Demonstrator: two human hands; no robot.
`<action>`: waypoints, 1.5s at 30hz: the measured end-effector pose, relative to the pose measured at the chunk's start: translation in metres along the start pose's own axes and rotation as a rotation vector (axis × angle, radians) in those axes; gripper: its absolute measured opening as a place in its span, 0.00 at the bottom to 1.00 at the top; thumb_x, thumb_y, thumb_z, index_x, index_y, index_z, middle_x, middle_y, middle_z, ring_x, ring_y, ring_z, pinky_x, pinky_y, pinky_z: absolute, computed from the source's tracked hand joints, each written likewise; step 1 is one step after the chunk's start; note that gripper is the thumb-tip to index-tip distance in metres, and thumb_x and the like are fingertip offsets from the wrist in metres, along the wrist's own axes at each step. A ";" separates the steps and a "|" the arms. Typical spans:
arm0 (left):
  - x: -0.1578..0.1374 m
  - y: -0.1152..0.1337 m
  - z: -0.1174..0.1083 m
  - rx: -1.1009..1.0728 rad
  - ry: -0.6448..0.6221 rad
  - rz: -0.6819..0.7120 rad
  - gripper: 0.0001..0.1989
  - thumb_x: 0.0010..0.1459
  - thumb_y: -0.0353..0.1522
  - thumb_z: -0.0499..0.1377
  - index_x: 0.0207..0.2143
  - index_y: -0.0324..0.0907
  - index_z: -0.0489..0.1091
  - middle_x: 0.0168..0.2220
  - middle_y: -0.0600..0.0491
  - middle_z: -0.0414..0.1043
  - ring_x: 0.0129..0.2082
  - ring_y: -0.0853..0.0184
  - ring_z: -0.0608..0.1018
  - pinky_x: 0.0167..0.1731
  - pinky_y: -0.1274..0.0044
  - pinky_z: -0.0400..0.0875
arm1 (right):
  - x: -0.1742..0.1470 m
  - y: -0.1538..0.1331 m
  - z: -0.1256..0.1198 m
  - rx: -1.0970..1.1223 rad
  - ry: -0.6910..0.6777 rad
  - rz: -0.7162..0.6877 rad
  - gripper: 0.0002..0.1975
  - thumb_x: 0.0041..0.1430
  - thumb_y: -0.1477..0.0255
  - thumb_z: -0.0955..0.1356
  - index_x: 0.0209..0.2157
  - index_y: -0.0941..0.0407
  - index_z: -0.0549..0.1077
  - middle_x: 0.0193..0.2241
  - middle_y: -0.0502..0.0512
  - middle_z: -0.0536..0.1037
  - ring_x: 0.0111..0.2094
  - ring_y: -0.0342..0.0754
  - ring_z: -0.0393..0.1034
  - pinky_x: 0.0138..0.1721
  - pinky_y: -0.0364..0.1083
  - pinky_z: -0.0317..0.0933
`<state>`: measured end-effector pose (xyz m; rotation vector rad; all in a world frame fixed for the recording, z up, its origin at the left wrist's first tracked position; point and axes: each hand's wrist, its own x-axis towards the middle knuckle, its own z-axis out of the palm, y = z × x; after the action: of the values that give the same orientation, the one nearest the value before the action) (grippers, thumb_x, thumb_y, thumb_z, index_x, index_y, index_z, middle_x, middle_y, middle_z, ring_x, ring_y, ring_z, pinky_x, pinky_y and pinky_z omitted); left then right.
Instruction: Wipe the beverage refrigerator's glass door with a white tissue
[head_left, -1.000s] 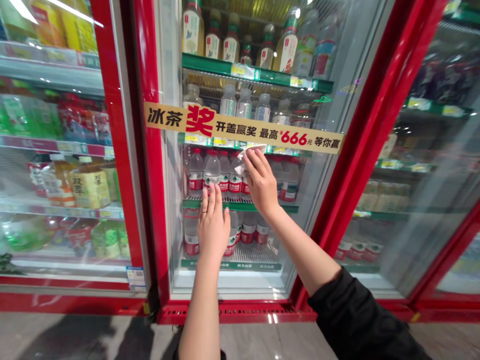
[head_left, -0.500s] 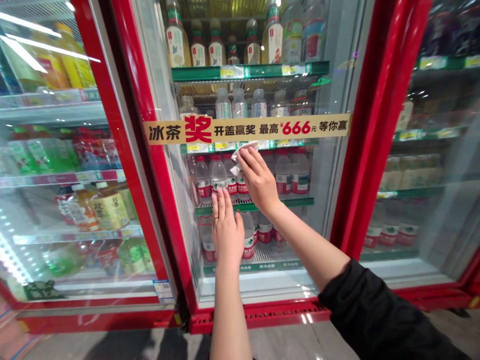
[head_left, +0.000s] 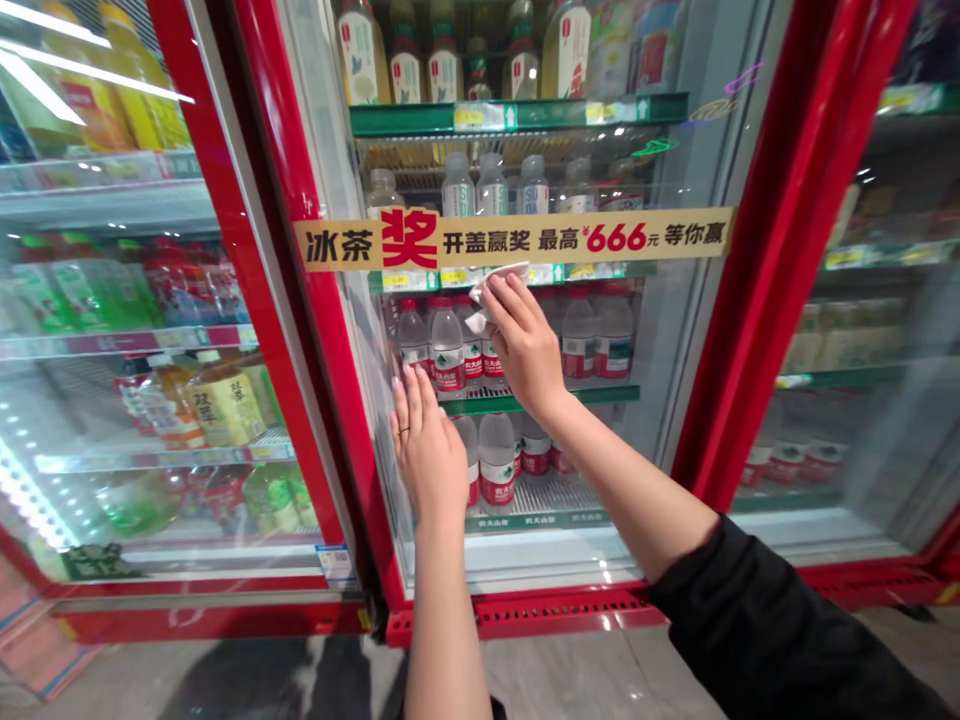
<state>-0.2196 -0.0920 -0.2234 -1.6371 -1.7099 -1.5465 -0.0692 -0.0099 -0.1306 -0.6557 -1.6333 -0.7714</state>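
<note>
My right hand [head_left: 529,345] presses a crumpled white tissue [head_left: 480,318] to the glass door [head_left: 660,350] of a drinks fridge, just under a yellow banner sticker [head_left: 517,240] with black and red lettering. Its fingers lie over the tissue, which sticks out at the fingertips and the left side. Lower left, my left hand [head_left: 429,450] is held near or against the same glass with fingers stretched out, and nothing is in it. A ring sits on one of its fingers. Behind the glass, water bottles [head_left: 448,350] with red caps and red labels stand between and around the hands.
A red door frame [head_left: 315,300] borders the glass on the left, another [head_left: 780,260] on the right. Neighbouring fridges hold bottled drinks [head_left: 225,400] on shelves. Along the bottom runs a red vented base [head_left: 555,605] above the grey tiled floor [head_left: 585,670].
My left hand has shifted left and slightly down across the glass. The right hand, with the tissue, stays just below the banner. The whole view has tilted slightly downward.
</note>
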 end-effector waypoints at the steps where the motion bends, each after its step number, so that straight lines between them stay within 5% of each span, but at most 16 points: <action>1: 0.000 -0.004 0.000 -0.002 -0.004 -0.007 0.36 0.73 0.26 0.47 0.80 0.47 0.47 0.80 0.51 0.48 0.80 0.58 0.50 0.78 0.57 0.51 | 0.002 -0.003 0.000 0.009 -0.040 -0.026 0.30 0.75 0.81 0.61 0.73 0.48 0.66 0.71 0.52 0.72 0.76 0.51 0.59 0.76 0.58 0.62; 5: 0.000 -0.012 0.002 -0.009 -0.037 0.009 0.36 0.72 0.25 0.47 0.80 0.48 0.46 0.80 0.51 0.48 0.80 0.58 0.50 0.78 0.56 0.52 | -0.011 0.003 -0.016 0.028 -0.151 -0.085 0.32 0.74 0.82 0.62 0.73 0.46 0.65 0.71 0.51 0.72 0.75 0.52 0.61 0.75 0.58 0.65; 8: -0.002 -0.012 0.003 0.004 -0.048 0.021 0.37 0.72 0.25 0.47 0.80 0.50 0.45 0.80 0.52 0.47 0.80 0.59 0.50 0.78 0.57 0.52 | -0.022 0.011 -0.023 0.008 -0.090 -0.021 0.32 0.73 0.82 0.62 0.73 0.45 0.66 0.69 0.51 0.74 0.74 0.53 0.63 0.74 0.61 0.66; 14: -0.007 -0.015 0.007 0.032 -0.044 0.008 0.38 0.72 0.25 0.47 0.80 0.50 0.44 0.80 0.52 0.47 0.80 0.60 0.50 0.78 0.56 0.49 | 0.002 -0.005 0.006 0.024 0.007 0.100 0.33 0.73 0.82 0.60 0.73 0.45 0.66 0.71 0.50 0.72 0.76 0.54 0.59 0.76 0.62 0.61; 22: -0.009 -0.026 0.007 0.044 -0.034 0.052 0.39 0.71 0.24 0.48 0.80 0.51 0.43 0.79 0.51 0.49 0.80 0.58 0.52 0.78 0.55 0.50 | -0.008 -0.010 -0.007 0.046 -0.150 -0.139 0.28 0.74 0.80 0.63 0.70 0.49 0.70 0.69 0.53 0.74 0.74 0.53 0.64 0.74 0.59 0.66; 29: -0.012 -0.029 0.001 0.057 -0.079 0.071 0.37 0.72 0.25 0.49 0.80 0.48 0.47 0.79 0.50 0.49 0.80 0.57 0.53 0.78 0.53 0.50 | 0.011 -0.014 0.006 0.051 -0.034 0.043 0.33 0.72 0.82 0.62 0.72 0.42 0.67 0.70 0.47 0.73 0.75 0.55 0.60 0.74 0.63 0.65; 33: -0.012 -0.035 -0.001 0.067 -0.100 0.071 0.38 0.70 0.22 0.47 0.80 0.47 0.48 0.79 0.51 0.50 0.80 0.58 0.51 0.78 0.53 0.51 | 0.024 -0.037 0.023 0.092 -0.189 -0.068 0.32 0.72 0.84 0.62 0.71 0.46 0.70 0.71 0.47 0.72 0.76 0.53 0.59 0.76 0.59 0.63; 37: -0.012 -0.045 -0.006 0.033 -0.090 0.065 0.40 0.68 0.21 0.47 0.80 0.50 0.46 0.79 0.52 0.50 0.80 0.58 0.50 0.78 0.54 0.50 | 0.011 -0.040 0.015 0.095 -0.301 -0.128 0.30 0.72 0.83 0.62 0.68 0.47 0.72 0.71 0.46 0.72 0.75 0.51 0.61 0.76 0.57 0.64; 41: -0.013 -0.054 -0.011 0.012 -0.085 0.075 0.40 0.68 0.21 0.47 0.80 0.49 0.48 0.79 0.52 0.49 0.80 0.59 0.49 0.79 0.56 0.48 | 0.005 -0.028 0.009 0.072 -0.176 -0.022 0.32 0.71 0.84 0.60 0.68 0.45 0.72 0.70 0.46 0.73 0.75 0.52 0.60 0.75 0.60 0.65; 45: -0.013 -0.059 -0.011 0.027 -0.083 0.093 0.40 0.68 0.21 0.47 0.79 0.49 0.49 0.79 0.53 0.49 0.80 0.60 0.49 0.79 0.57 0.49 | 0.021 -0.036 0.029 0.067 -0.062 0.053 0.32 0.72 0.84 0.59 0.70 0.46 0.70 0.71 0.48 0.72 0.76 0.54 0.57 0.76 0.61 0.63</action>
<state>-0.2710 -0.0941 -0.2574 -1.7641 -1.6624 -1.4248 -0.1185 -0.0101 -0.1187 -0.6785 -1.6837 -0.6606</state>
